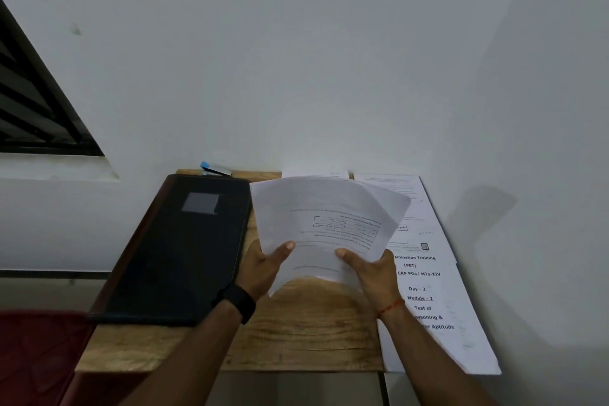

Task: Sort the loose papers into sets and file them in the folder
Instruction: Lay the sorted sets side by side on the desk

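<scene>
A blue-tipped stapler (216,169) lies on the wooden table (296,333) against the white wall (296,59).

the folder (178,250) lies on the counter's (296,333) left side, a stapler (216,169) behind it. printed sheets (428,290) lie along the right edge. held papers (324,224) hang between them.

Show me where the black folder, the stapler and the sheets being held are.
black folder (178,257): head view, middle of its closed cover.
stapler (216,169): head view, its body, at the table's far edge.
held sheets (324,224): head view, the top sheet's printed middle.
</scene>
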